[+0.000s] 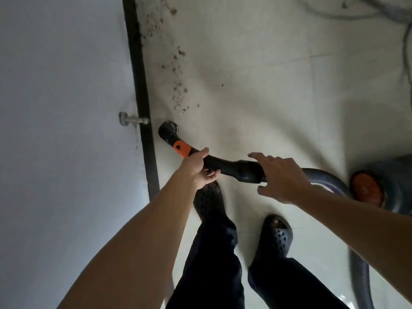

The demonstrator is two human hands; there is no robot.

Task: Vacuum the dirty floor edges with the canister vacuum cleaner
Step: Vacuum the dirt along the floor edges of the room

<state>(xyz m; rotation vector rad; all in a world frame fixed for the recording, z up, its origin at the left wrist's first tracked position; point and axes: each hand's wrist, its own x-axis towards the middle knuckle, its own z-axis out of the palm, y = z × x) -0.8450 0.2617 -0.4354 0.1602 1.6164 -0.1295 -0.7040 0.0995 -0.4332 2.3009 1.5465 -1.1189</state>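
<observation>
A black vacuum handle (225, 167) with an orange slider runs from its open nozzle end (168, 129), near the dark baseboard (142, 90), back to a grey ribbed hose (325, 177). My left hand (200, 169) is wrapped around the handle just behind the orange slider. Over the hose joint hovers my right hand (281, 177), fingers spread, with nothing gripped. Dark dirt crumbs (178, 85) lie scattered along the floor edge beyond the nozzle. The grey canister (388, 186) with an orange part sits at the right edge.
A white wall (62, 108) fills the left side, with a metal door stop (131, 120) sticking out close to the nozzle. Grey cables (365, 12) lie on the tiled floor at the top right. My two feet in dark clogs stand below the handle.
</observation>
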